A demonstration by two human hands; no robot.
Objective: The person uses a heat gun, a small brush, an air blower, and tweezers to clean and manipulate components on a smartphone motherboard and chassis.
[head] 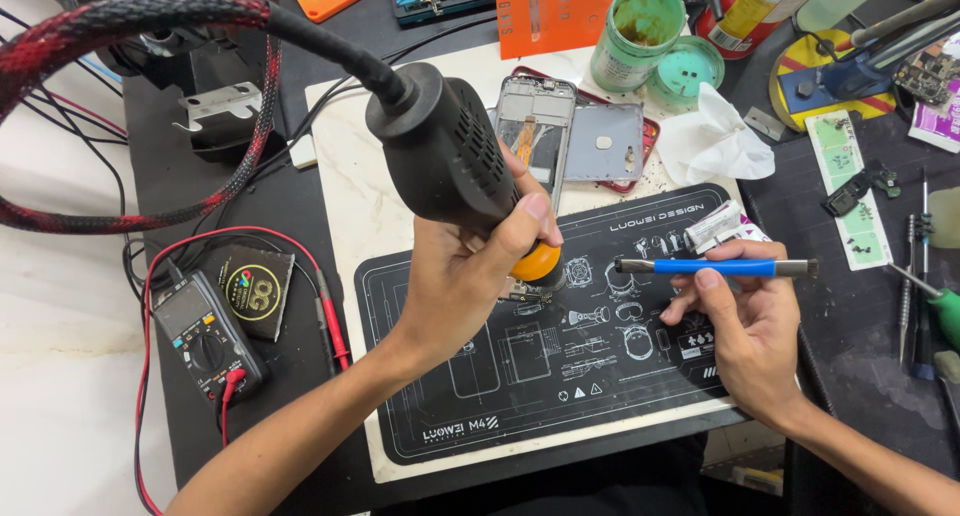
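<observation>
My left hand point(465, 276) grips a black hot-air gun point(445, 151) with an orange collar point(538, 264), its nozzle pointing down at a small circuit board point(528, 294) on the black work mat point(600, 376). A thick red-and-black braided hose point(130, 16) runs from the gun's rear. My right hand point(745, 321) holds a blue-handled tool point(715, 267) level, its left tip close to the nozzle. Behind the gun lies an opened phone frame point(540, 116) beside a grey back panel point(605, 141).
A multimeter point(205, 336) with red leads sits at the left. A green paste jar point(640, 31) and its lid point(685, 71), crumpled tissue point(715, 136), a spray can point(755, 11), screwdrivers point(925, 296) and small parts on green strips point(850, 191) crowd the back and right.
</observation>
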